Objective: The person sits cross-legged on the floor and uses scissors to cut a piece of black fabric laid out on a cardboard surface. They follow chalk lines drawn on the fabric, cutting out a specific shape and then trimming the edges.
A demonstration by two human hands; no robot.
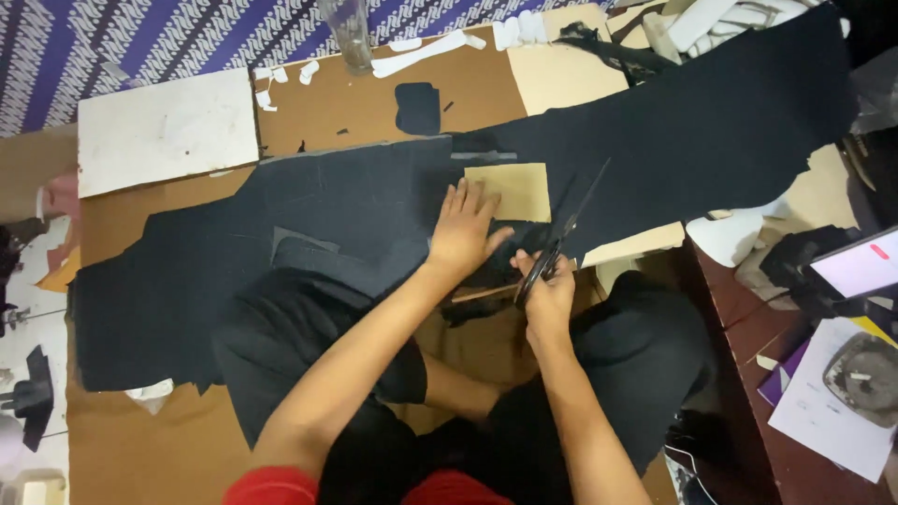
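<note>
Seen from above the seated worker: a long sheet of black fabric (374,201) lay spread flat across brown cardboard sheets (355,103), evidently so that it could be cut without folds. A rectangular tan cardboard template (514,190) rested on the fabric near its middle, serving as the outline for the cut. The left hand (465,229) was opened wide, fingers splayed and palm down, pressing on the fabric with its fingertips at the left edge of the template, a posture that held both layers from sliding. The right hand (550,290) was closed around the handles of black scissors (561,238), whose blades pointed up and away along the template's right edge; the blades appeared only narrowly parted, though against the dark cloth this could not be told for certain. The two hands sat close together, the right just below and beside the left. Surrounding matter: a white board (166,131) at upper left on the cardboard, white scraps (421,51) and a clear glass (348,33) along the far edge, a small black offcut (417,108) lying apart from the main sheet, and a dark wooden tabletop (739,327) to the right carrying papers (828,411).
</note>
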